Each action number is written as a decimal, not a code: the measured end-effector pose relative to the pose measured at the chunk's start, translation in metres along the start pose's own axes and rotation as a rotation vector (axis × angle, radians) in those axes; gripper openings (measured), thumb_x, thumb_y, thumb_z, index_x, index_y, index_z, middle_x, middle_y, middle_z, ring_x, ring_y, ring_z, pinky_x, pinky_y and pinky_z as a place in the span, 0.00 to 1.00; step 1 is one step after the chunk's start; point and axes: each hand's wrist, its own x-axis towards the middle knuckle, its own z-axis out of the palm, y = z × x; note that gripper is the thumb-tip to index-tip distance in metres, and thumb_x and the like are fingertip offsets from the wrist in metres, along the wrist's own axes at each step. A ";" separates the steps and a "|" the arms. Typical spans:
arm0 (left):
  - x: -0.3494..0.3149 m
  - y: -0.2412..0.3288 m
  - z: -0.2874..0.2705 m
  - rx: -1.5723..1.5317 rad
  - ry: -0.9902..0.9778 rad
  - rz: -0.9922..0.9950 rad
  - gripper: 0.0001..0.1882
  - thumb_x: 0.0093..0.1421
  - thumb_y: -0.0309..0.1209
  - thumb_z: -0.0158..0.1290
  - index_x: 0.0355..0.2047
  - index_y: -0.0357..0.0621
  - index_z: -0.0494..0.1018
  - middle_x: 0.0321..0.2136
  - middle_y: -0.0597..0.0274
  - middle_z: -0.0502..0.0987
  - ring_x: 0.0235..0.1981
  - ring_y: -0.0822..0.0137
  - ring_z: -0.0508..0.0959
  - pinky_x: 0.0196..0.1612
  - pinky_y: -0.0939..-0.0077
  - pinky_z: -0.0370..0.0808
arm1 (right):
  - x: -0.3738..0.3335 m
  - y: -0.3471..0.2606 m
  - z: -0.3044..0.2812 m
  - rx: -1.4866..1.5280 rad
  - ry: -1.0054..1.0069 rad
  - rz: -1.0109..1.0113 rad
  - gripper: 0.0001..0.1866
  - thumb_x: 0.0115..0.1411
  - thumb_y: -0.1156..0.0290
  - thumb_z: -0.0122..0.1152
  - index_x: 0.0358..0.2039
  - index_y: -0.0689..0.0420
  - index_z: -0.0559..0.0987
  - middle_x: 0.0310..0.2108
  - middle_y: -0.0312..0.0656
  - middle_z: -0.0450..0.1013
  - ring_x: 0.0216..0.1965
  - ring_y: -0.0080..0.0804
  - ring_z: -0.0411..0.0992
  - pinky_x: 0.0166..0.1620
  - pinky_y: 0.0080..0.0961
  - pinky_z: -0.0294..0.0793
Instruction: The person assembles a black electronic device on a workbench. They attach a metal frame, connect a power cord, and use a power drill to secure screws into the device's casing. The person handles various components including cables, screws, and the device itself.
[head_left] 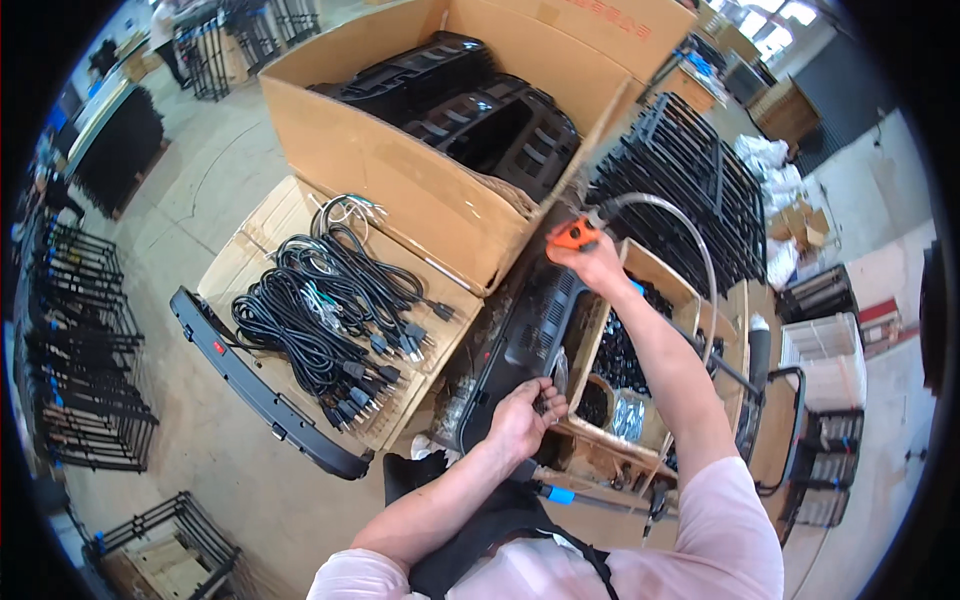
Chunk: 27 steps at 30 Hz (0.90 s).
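Observation:
A long black plastic housing (540, 320) with vent slots lies in front of me, between the large carton and the parts bins. My right hand (588, 262) is closed round an orange air tool (573, 236), over the far part of the housing. A clear air hose (685, 218) curves from the tool to the right. My left hand (525, 415) is at the near right edge of the housing, its fingers curled around something small and dark that I cannot make out. Just past these fingertips lies a small clear plastic piece (561, 370).
Black power cords (330, 300) lie heaped on cardboard (232, 250) at left, with a black curved panel (270, 400) by its edge. The tall carton (390, 185) holds black moulded covers (500, 130). Right stand a wooden bin (655, 275) of small black parts and stacked black frames (690, 170).

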 end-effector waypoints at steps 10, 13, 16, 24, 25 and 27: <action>-0.022 -0.006 -0.033 0.329 0.020 -0.055 0.14 0.79 0.34 0.45 0.53 0.38 0.75 0.44 0.58 0.80 0.48 0.61 0.81 0.55 0.63 0.81 | -0.108 -0.060 -0.025 0.271 0.301 -0.146 0.25 0.59 0.72 0.77 0.55 0.61 0.79 0.48 0.44 0.83 0.50 0.29 0.80 0.58 0.30 0.78; -0.018 -0.025 -0.031 0.502 -0.032 -0.156 0.15 0.78 0.34 0.47 0.54 0.37 0.76 0.45 0.57 0.81 0.48 0.62 0.82 0.55 0.65 0.81 | -0.178 -0.072 -0.054 0.218 0.383 -0.079 0.26 0.58 0.71 0.78 0.56 0.59 0.79 0.48 0.43 0.83 0.52 0.29 0.80 0.60 0.30 0.78; -0.008 -0.048 -0.020 0.686 -0.040 -0.264 0.15 0.78 0.34 0.49 0.54 0.36 0.77 0.44 0.57 0.81 0.47 0.63 0.82 0.56 0.65 0.81 | -0.248 -0.073 -0.081 0.220 0.498 -0.002 0.28 0.58 0.72 0.78 0.58 0.60 0.78 0.50 0.45 0.83 0.54 0.30 0.80 0.60 0.30 0.79; 0.079 -0.123 -0.059 1.242 0.091 -0.437 0.27 0.76 0.47 0.50 0.64 0.39 0.71 0.59 0.53 0.77 0.55 0.58 0.77 0.59 0.55 0.72 | -0.359 -0.048 -0.137 0.275 0.671 0.040 0.31 0.58 0.69 0.77 0.59 0.65 0.76 0.51 0.47 0.83 0.53 0.32 0.80 0.60 0.33 0.79; 0.081 -0.132 -0.050 1.317 0.130 -0.450 0.29 0.76 0.47 0.50 0.66 0.39 0.70 0.62 0.52 0.76 0.56 0.56 0.76 0.60 0.51 0.71 | -0.372 -0.038 -0.145 0.244 0.697 0.061 0.31 0.58 0.69 0.77 0.59 0.65 0.76 0.51 0.48 0.83 0.53 0.32 0.80 0.60 0.33 0.79; 0.083 -0.143 -0.034 1.529 0.182 -0.539 0.31 0.77 0.49 0.47 0.72 0.44 0.63 0.61 0.50 0.74 0.60 0.55 0.73 0.63 0.46 0.68 | -0.393 -0.022 -0.160 0.288 0.735 0.088 0.32 0.57 0.70 0.77 0.60 0.66 0.76 0.51 0.49 0.83 0.53 0.34 0.80 0.60 0.35 0.79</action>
